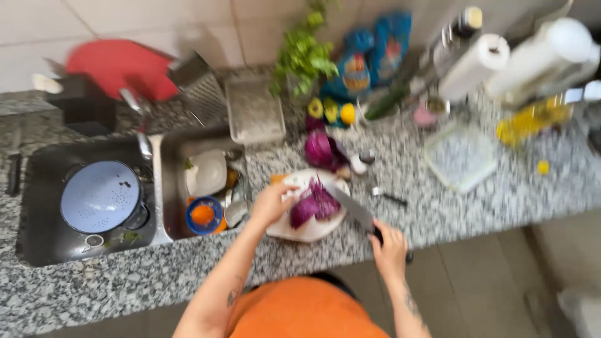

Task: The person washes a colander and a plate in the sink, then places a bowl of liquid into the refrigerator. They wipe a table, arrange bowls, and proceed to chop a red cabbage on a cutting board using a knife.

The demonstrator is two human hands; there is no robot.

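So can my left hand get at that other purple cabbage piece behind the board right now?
Probably yes: the left hand rests by the board, and the counter up to the cabbage piece looks open.

A home kitchen: granite counter (438,206), sink (81,200) with colander (100,195), tiled wall (188,25)

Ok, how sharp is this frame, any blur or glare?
Head view: motion blur smears everything, worst on the bottles at the top right; the hands, left and right, the knife and the purple cabbage stay recognisable; light is even, with no strong glare.
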